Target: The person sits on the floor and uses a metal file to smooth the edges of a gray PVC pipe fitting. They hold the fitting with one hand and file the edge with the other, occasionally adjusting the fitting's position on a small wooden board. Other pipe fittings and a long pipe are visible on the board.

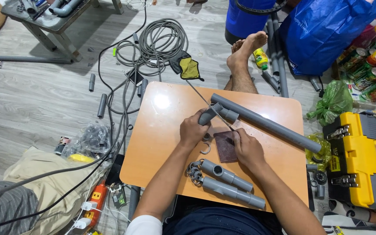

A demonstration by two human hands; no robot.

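Grey plastic pipe fitting point(213, 114), short and angled, sits near the middle of a small orange-brown wooden table point(162, 143), seen from a head camera looking down. The left hand point(192, 130) is wrapped around the fitting, fingers closed on it, lifting one end off the tabletop. The right hand point(246, 148), just right of the fitting, pinches the end of a thin metal rod point(209, 106) that crosses over the fitting; its fingers are closed on the rod. Under the right hand lies a dark reddish-brown square of abrasive sheet point(224, 146). Behind the fitting, a long grey plastic pipe point(266, 123) lies slantwise across the table. At the near edge of the table rest two grey jointed pipe assemblies point(229, 180). Right of the table stands a yellow and black plastic toolbox point(364, 159). Beyond the table's far edge lies a coil of grey cable point(162, 41) on the pale wooden floor point(35, 100).
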